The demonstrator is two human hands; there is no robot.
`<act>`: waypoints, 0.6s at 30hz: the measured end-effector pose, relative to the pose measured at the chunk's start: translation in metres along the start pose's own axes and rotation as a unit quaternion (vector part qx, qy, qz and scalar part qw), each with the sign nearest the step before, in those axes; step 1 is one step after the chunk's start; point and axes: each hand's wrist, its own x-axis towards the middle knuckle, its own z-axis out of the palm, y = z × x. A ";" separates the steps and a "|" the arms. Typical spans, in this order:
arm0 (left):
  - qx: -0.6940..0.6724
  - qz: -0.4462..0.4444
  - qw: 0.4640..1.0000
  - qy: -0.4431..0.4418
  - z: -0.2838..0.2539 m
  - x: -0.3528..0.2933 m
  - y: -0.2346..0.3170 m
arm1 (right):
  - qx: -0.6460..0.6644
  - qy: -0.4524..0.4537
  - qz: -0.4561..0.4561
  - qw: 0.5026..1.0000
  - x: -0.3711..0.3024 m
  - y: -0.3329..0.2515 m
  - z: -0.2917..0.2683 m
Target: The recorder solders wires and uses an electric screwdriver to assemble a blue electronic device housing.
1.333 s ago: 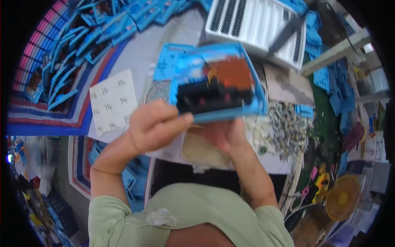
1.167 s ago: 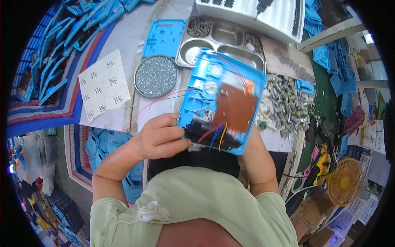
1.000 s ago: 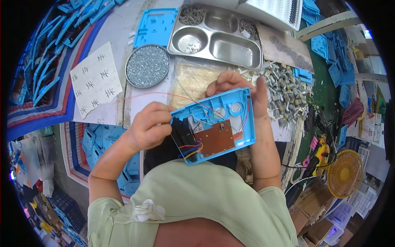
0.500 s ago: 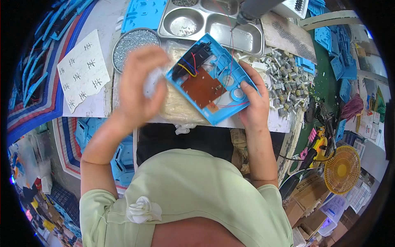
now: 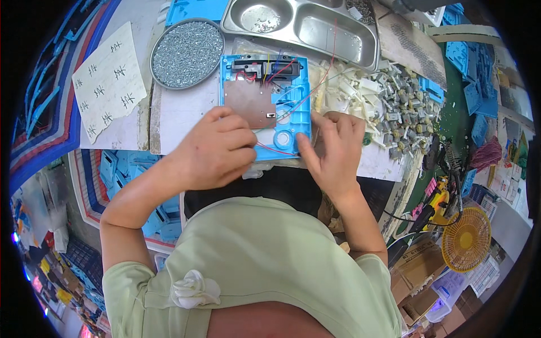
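Blue plastic panel (image 5: 265,107): flat on the table (image 5: 180,115), inner side up, just ahead of the chest; brown circuit board (image 5: 249,104) seated in it, black component block (image 5: 265,67) along the far edge, red, green and yellow wires (image 5: 287,96) running across.
Left hand (image 5: 217,149): resting on the near left edge of the panel, fingers curled loosely and pressing down, not wrapped around anything visible.
Right hand (image 5: 335,149): at the near right corner, fingers spread and open, tips touching the panel rim and the thin wires there.
Doing the step well: probably best to pin the panel with the left hand while the right guides the loose wires into place — gently, away from the board's solder points, with no wire trapped under the rim.
Nearby: round dish of small screws (image 5: 187,53) just beyond the left corner; steel compartment tray (image 5: 301,25) further back; heap of small white and grey parts (image 5: 389,107) to the right; paper sheet with tally marks (image 5: 110,84) to the left.
Hard to make out: the near edge of the panel — covered by both hands; whether a wire end is pinched between the right fingertips cannot be told; tray contents too small to name.
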 end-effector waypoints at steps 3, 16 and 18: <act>-0.031 0.005 0.999 0.011 0.000 -0.007 -0.012 | 0.013 -0.050 0.002 0.999 0.000 0.002 0.000; -0.092 0.027 0.995 0.008 0.011 0.001 -0.013 | -0.082 -0.053 -0.196 0.976 0.086 0.057 -0.009; -0.103 0.032 0.994 0.004 0.005 0.005 -0.026 | -0.070 -0.058 -0.212 0.973 0.087 0.055 -0.027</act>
